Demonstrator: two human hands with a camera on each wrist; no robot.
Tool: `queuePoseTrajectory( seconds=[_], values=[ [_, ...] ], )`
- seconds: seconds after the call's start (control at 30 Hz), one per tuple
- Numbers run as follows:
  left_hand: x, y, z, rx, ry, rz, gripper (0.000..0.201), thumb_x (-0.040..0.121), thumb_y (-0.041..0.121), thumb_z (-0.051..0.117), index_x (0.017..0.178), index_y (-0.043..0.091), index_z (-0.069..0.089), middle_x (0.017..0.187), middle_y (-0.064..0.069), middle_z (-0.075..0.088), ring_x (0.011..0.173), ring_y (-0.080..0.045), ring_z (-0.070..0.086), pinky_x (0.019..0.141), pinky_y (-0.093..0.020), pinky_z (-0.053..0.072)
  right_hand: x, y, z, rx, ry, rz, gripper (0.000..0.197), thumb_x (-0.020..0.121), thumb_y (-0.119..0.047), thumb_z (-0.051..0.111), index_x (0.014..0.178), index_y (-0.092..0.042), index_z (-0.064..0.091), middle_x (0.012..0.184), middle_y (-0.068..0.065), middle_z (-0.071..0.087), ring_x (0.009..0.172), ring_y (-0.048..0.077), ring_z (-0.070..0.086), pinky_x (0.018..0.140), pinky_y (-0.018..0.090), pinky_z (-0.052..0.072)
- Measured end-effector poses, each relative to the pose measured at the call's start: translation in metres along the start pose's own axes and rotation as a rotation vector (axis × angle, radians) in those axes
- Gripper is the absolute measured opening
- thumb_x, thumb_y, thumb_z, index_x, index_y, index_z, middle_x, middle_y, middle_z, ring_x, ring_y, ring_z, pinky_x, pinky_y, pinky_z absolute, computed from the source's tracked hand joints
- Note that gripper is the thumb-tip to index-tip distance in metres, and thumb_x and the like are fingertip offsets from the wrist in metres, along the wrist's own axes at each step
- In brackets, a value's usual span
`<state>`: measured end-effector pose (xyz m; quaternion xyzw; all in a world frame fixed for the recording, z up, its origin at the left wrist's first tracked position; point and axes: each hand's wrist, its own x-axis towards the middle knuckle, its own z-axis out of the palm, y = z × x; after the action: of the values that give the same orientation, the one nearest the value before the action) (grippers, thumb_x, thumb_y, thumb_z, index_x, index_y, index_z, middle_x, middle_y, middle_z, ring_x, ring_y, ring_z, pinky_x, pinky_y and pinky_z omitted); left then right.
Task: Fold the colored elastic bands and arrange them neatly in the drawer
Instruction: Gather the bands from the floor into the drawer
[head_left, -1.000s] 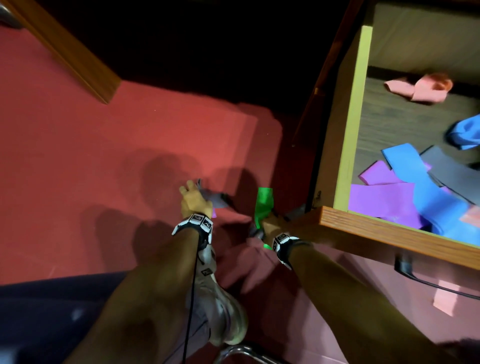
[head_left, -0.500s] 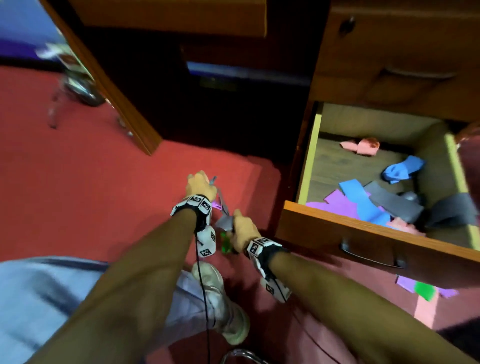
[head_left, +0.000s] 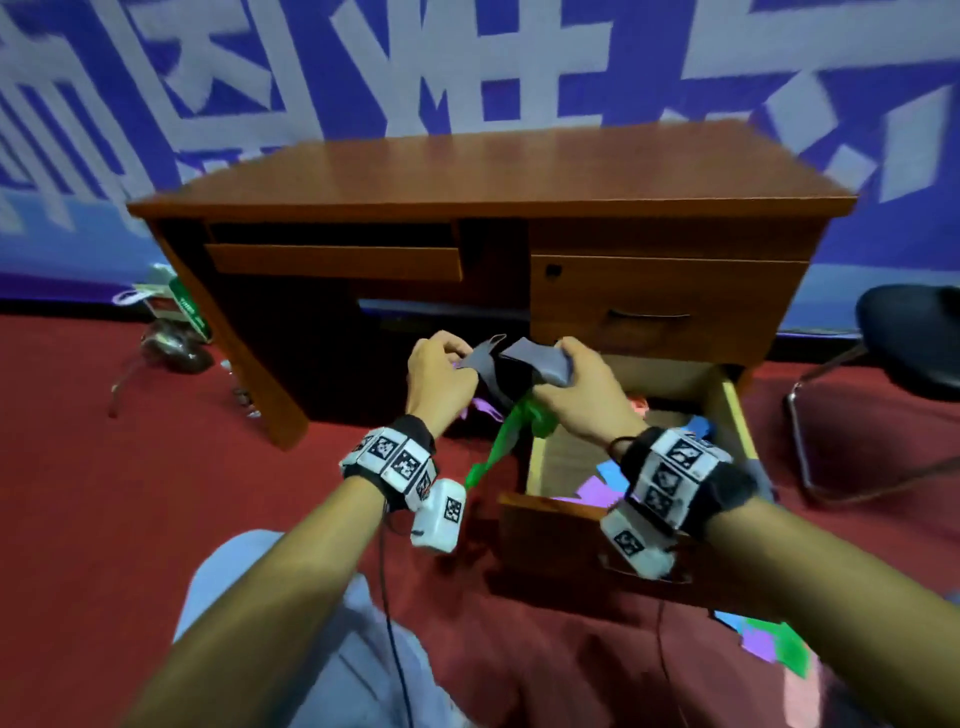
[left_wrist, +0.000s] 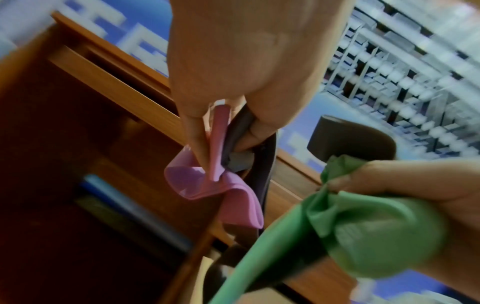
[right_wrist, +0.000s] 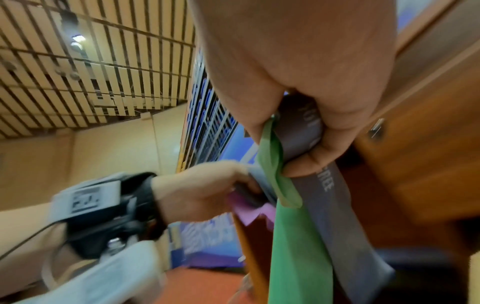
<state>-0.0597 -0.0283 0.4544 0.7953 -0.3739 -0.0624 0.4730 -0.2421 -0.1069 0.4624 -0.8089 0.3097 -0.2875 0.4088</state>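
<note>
Both hands are raised in front of the wooden desk (head_left: 493, 166). My left hand (head_left: 441, 374) pinches one end of a grey band (head_left: 524, 358) together with a purple band (left_wrist: 207, 185). My right hand (head_left: 576, 395) grips the grey band's other end (right_wrist: 324, 193) and a green band (head_left: 498, 441), which hangs down between my wrists. The open drawer (head_left: 556, 525) lies below my right wrist, with purple and blue bands (head_left: 597, 488) loose inside; my right arm hides much of it.
A closed drawer (head_left: 660, 306) sits above the open one. A black chair (head_left: 914, 343) stands at the right, a metal chair base (head_left: 171, 348) at the left. More bands (head_left: 769, 639) lie on the red carpet at lower right. My knee (head_left: 270, 597) is at bottom centre.
Both hands have risen from the carpet to drawer height, lifting the grey, green and purple bands. The head view has tilted up to show the whole desk.
</note>
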Motion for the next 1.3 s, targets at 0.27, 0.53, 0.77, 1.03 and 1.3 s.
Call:
queuePoseTrajectory(
  seconds=[0.27,0.53,0.77,1.03,1.3],
  values=[
    [-0.018,0.052,0.122,0.068,-0.337,0.213,0.019,0.080,0.004,0.067,0.079,0.023,0.068,0.087,0.000,0.060,0.081,-0.014,0.055,0.056,-0.013,0.034,-0.023,0.118,-0.094,-0.166,0.047,0.223,0.027,0.079,-0.019,0.072,0.086,-0.010,0.047,0.074,0.003,0.054,0.067,0.018,0.052,0.062,0.034,0.041],
    [-0.021,0.048,0.177,0.234,-0.578,0.242,0.018,0.078,0.004,0.071,0.089,0.019,0.071,0.097,-0.005,0.067,0.102,-0.021,0.059,0.078,-0.024,0.041,-0.031,0.157,-0.139,-0.233,-0.086,0.391,0.048,0.075,-0.036,0.086,0.105,-0.011,0.058,0.095,0.001,0.069,0.089,0.020,0.067,0.078,0.035,0.054],
    [-0.022,0.047,0.194,0.392,-0.685,0.185,0.046,0.079,0.016,0.079,0.123,0.017,0.064,0.125,-0.011,0.051,0.108,-0.025,0.056,0.078,-0.021,0.036,-0.024,0.159,-0.128,-0.275,-0.197,0.391,0.070,0.079,-0.041,0.083,0.140,-0.024,0.052,0.125,-0.005,0.061,0.115,0.015,0.061,0.101,0.031,0.049],
    [-0.051,0.082,0.200,0.129,-0.597,0.319,0.039,0.087,0.012,0.063,0.125,0.019,0.062,0.111,0.001,0.052,0.100,-0.019,0.059,0.082,-0.030,0.047,-0.054,0.155,-0.185,-0.259,0.048,0.358,0.049,0.088,-0.039,0.071,0.134,-0.025,0.058,0.131,-0.001,0.063,0.105,0.019,0.068,0.098,0.039,0.053],
    [-0.164,0.139,0.215,-0.097,-0.834,0.611,0.029,0.086,0.017,0.063,0.114,0.023,0.062,0.096,0.008,0.064,0.083,-0.011,0.063,0.080,-0.025,0.051,-0.165,0.203,-0.256,-0.528,0.121,0.581,0.072,0.081,-0.036,0.080,0.142,-0.014,0.048,0.133,0.015,0.057,0.120,0.033,0.056,0.102,0.034,0.043]
  ],
)
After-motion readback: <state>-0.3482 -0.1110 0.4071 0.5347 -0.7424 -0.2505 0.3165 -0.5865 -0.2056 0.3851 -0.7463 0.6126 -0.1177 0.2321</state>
